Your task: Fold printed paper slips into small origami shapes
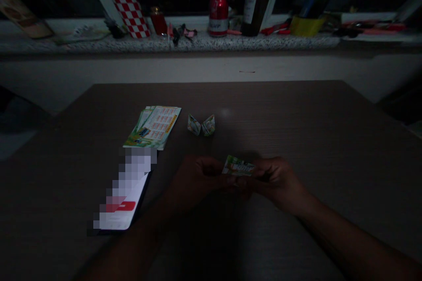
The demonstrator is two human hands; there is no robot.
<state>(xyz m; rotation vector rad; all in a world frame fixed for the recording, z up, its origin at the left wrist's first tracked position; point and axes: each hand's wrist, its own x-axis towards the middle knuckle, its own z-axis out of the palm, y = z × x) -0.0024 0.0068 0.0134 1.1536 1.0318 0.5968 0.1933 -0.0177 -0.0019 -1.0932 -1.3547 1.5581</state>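
Between my two hands is a small green-and-white printed paper card (238, 166), folded or partly covered by the fingers; how it is folded I cannot make out. My left hand (199, 178) pinches its left edge, and my right hand (275, 181) grips the right edge, with the thumbs close together at the near side. Beyond the hands stands a folded paper piece (208, 125) with two pointed wings, made of similar printed paper. To the left lies a stack of printed calendar cards (154, 126), slightly fanned.
A phone (123, 217) with a lit, partly pixelated screen lies on the dark wooden table (280, 114), near my left forearm. Along the granite windowsill (194, 45) stand a red can (218, 16), a dark bottle (256, 6), a red-and-white checkered tube (129, 11) and a yellow container (306, 25).
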